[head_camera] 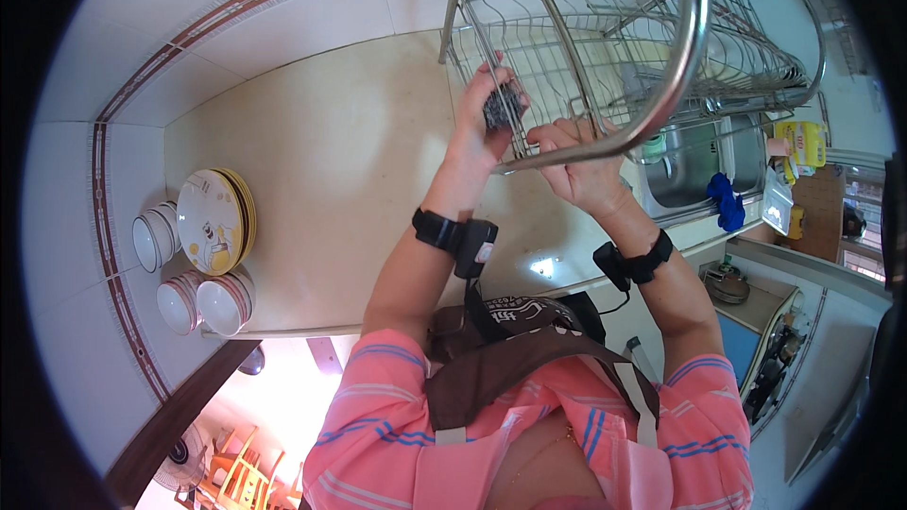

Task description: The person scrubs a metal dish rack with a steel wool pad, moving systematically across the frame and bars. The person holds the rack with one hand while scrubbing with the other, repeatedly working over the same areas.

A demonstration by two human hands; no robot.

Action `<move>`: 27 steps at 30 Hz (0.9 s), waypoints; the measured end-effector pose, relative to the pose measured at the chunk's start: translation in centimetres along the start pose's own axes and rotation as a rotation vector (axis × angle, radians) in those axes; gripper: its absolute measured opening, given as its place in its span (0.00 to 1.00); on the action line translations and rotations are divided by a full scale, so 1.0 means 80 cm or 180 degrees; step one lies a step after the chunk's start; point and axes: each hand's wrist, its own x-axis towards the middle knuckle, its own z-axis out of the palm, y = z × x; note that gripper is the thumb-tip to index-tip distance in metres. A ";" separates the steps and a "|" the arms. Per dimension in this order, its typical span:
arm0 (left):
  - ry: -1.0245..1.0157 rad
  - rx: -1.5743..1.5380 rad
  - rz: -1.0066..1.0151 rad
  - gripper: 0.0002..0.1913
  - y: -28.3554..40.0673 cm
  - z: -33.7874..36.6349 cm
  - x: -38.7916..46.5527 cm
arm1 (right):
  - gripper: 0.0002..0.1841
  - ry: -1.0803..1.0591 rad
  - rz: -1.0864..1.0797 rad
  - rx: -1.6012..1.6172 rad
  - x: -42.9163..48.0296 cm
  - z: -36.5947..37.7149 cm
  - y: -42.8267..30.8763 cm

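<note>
A steel dish rack [581, 78] of wire and bent tube stands over the counter in front of me. My left hand [476, 103] is closed around a grey steel-wool scouring pad [502, 110]. The pad lies against the wires at the rack's near left end. To the right of it, my right hand [584, 170] grips the rack near its lower front tube, with the fingertips curled over the wires. Part of that hand is hidden behind the thick tube.
Stacked plates [212, 223] and several bowls [223, 304] stand at the counter's left end by the tiled wall. On the right are a steel sink [684, 163], a blue cloth [726, 202] on its edge and a yellow package [801, 142]. The counter [333, 156] runs between.
</note>
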 end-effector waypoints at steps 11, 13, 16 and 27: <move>-0.0187 0.0619 -0.0330 0.22 -0.005 -0.002 -0.039 | 0.08 -0.0479 0.0085 -0.0020 -0.009 -0.009 0.000; -0.0204 0.0825 -0.0464 0.22 -0.006 -0.003 -0.055 | 0.09 -0.0537 -0.0058 0.0092 -0.013 -0.018 -0.004; -0.0288 0.1083 -0.0457 0.24 -0.009 -0.003 -0.080 | 0.11 -0.0672 0.0003 -0.0090 -0.014 -0.028 -0.013; -0.0252 0.0363 -0.0029 0.20 0.009 0.007 -0.037 | 0.08 -0.0580 0.0361 -0.0058 -0.016 -0.030 -0.019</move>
